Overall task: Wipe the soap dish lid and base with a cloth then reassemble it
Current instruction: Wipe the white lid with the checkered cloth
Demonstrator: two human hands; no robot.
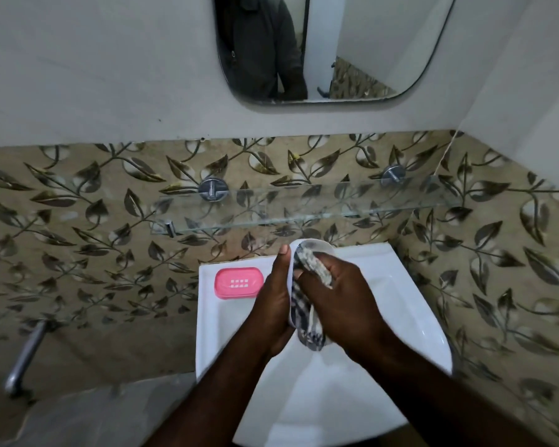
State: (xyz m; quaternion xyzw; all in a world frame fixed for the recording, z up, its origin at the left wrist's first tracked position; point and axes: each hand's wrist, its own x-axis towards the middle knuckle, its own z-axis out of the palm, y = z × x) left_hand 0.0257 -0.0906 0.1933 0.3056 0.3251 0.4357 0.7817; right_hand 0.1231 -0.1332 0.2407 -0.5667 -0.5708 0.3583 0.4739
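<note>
Over the white sink [410, 304] my left hand [273, 301] holds the clear soap dish lid [317, 245] upright by its left edge, thumb along the rim. My right hand [342, 295] presses a checked black-and-white cloth [307, 321] into the hollow of the lid. The cloth's lower end hangs out below the lid. The pink soap dish base [238, 282], with small drain slots in its middle, lies flat on the sink's back left ledge, apart from both hands.
A glass shelf [304, 204] on chrome brackets runs across the leaf-patterned tiled wall just above the sink. A mirror [329, 50] hangs higher up. A chrome tap [25, 359] sticks out of the wall at lower left.
</note>
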